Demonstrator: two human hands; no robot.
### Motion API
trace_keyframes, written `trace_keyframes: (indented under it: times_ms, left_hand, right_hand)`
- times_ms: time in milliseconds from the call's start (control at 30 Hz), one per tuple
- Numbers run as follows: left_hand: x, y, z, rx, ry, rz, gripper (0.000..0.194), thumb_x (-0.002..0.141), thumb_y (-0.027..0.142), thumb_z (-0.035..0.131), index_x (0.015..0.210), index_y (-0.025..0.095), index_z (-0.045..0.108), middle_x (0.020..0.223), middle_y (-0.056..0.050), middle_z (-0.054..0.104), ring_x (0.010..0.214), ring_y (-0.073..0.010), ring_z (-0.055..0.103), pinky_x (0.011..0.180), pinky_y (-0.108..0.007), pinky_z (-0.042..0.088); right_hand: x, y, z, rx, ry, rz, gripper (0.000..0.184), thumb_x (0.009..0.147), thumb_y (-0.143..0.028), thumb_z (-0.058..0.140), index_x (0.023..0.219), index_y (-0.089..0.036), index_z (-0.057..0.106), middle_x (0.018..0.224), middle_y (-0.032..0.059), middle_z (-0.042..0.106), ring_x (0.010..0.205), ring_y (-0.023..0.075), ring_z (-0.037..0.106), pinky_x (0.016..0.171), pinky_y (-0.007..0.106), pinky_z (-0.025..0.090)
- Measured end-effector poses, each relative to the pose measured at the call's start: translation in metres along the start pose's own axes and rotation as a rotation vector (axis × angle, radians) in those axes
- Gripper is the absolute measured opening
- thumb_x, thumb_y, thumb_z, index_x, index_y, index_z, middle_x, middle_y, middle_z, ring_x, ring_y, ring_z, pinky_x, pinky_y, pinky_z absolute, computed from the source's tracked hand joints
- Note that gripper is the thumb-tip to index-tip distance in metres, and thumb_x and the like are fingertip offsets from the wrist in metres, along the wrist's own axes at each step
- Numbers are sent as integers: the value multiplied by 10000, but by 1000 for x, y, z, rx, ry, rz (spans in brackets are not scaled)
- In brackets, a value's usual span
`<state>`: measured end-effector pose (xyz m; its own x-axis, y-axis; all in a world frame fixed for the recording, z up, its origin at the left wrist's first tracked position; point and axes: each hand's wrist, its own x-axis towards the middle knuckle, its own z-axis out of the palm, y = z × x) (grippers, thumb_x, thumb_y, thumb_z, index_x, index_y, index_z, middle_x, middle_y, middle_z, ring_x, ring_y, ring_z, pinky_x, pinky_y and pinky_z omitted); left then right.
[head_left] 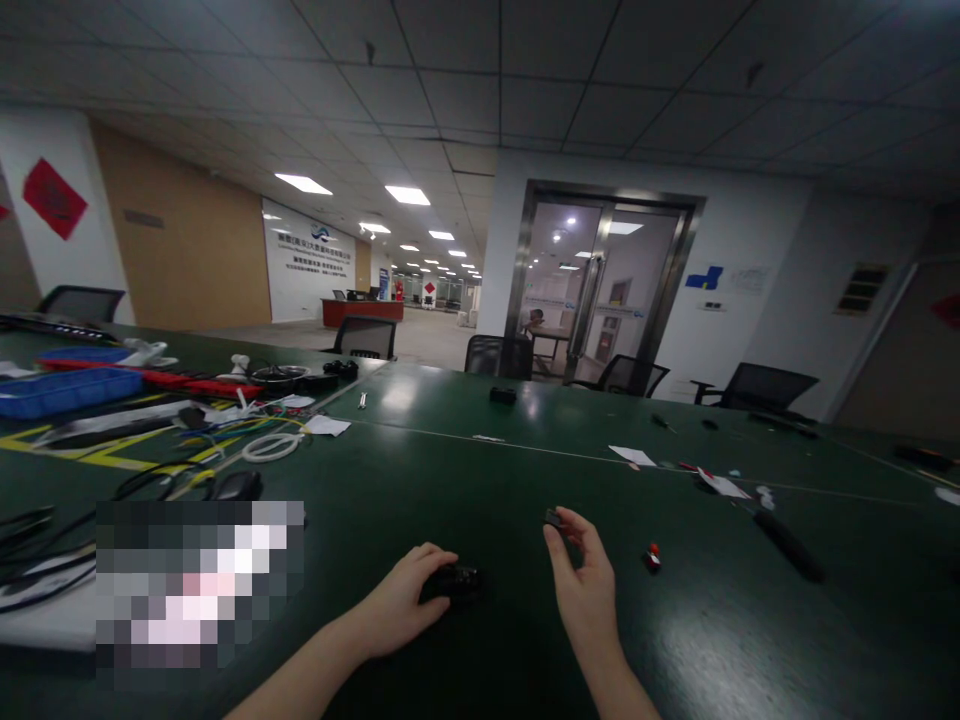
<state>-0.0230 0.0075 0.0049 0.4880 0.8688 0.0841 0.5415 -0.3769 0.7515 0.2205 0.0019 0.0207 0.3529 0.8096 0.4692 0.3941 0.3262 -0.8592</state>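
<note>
My left hand is closed around one end of a small black box-shaped device, which rests on the dark green tabletop; its exact kind is too dark to make out. To the right of it, my right hand pinches a small dark piece between thumb and fingertips, a little above the table. That piece is too small to name. A small red and dark object lies on the table just right of my right hand, untouched.
On the left are blue trays, tangled cables, a black computer mouse and a blurred-out patch. Another black block sits farther back. To the right lie paper scraps and a long black object. Chairs line the far edge.
</note>
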Motion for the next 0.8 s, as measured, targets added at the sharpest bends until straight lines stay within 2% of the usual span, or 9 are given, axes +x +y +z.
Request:
trace_keyframes:
  times_ms: [433, 567, 800]
  left_hand:
    - [0, -1, 1, -16, -4, -2, 423, 775, 215, 566, 1191, 257, 504, 1207, -36, 508, 1108, -208, 469, 995, -351, 351]
    - [0, -3, 2, -12, -4, -4, 429, 786, 194, 550, 1205, 265, 490, 1226, -31, 497, 1126, -213, 454, 1002, -360, 338]
    - [-1, 4, 0, 17, -1, -3, 392, 796, 165, 511, 1176, 258, 489, 1200, -39, 516, 1102, -209, 467, 994, -369, 341]
  right_hand:
    - [0, 3, 1, 13, -30, 7, 347, 741, -464, 583, 1000, -234, 603, 909, 31, 647, 863, 212, 580, 779, 362, 463]
    - [-1, 0, 1, -5, -49, 39, 401, 745, -467, 580, 1071, -233, 580, 936, 35, 643, 878, 213, 580, 778, 356, 463]
    - [-5, -4, 4, 17, -78, -4, 344, 727, -454, 597, 990, -235, 635, 957, 43, 654, 871, 219, 581, 783, 364, 473]
